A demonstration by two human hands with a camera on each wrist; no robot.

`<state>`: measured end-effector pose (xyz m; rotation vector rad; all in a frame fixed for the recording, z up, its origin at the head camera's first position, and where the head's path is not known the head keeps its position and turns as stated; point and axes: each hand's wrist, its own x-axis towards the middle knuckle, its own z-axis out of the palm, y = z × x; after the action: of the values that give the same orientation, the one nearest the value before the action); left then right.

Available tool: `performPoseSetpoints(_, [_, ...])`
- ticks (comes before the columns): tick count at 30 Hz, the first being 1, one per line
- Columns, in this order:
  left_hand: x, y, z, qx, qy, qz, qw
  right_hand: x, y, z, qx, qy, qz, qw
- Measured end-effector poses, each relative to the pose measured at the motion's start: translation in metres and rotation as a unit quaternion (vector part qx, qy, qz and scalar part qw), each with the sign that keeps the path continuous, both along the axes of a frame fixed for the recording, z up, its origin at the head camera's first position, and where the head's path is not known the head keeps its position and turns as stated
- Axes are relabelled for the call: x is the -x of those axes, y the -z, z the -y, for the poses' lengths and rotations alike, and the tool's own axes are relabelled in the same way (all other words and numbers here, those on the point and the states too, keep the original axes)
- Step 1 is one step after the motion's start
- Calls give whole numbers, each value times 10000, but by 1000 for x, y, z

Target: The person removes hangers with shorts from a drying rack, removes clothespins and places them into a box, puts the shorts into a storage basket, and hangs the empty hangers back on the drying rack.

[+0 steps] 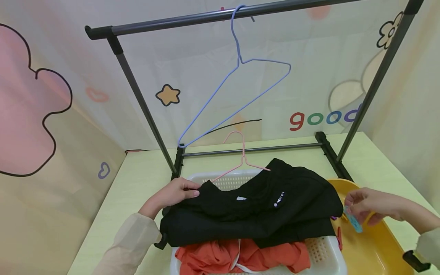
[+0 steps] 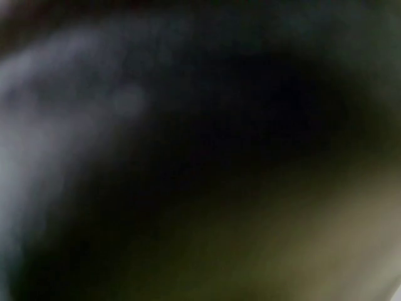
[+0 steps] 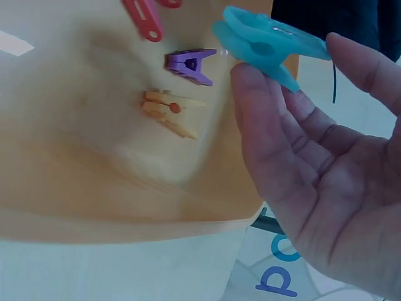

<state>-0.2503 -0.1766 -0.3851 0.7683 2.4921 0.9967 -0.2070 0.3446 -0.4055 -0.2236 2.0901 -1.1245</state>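
A black garment (image 1: 247,214) with small white lettering lies over the white basket (image 1: 330,254), a pink hanger (image 1: 243,154) sticking up from its neckline. At the garment's left top corner my left hand (image 1: 177,194) pinches the cloth between thumb and fingers. The left wrist view is dark and blurred. Over the yellow basin (image 1: 371,252), my right hand (image 3: 313,163) pinches a turquoise clothespin (image 3: 269,44) between thumb and fingers. Below it in the basin lie a purple clothespin (image 3: 191,64), a yellow clothespin (image 3: 172,111) and a red clothespin (image 3: 145,19).
Orange-red cloth (image 1: 209,256) with a white cord lies in the basket under the black garment. Behind stands a black clothes rack (image 1: 172,23), a blue hanger (image 1: 220,86) hooked on its top bar. The basin sits close against the basket's right side on the pale table (image 1: 113,214).
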Motion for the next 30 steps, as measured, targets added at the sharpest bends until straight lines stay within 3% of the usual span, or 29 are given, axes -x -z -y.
performPoseSetpoints(30, [-2,-1,-1,48,-28,-17,10000,-16,29,14,-1563,511,-72,9864])
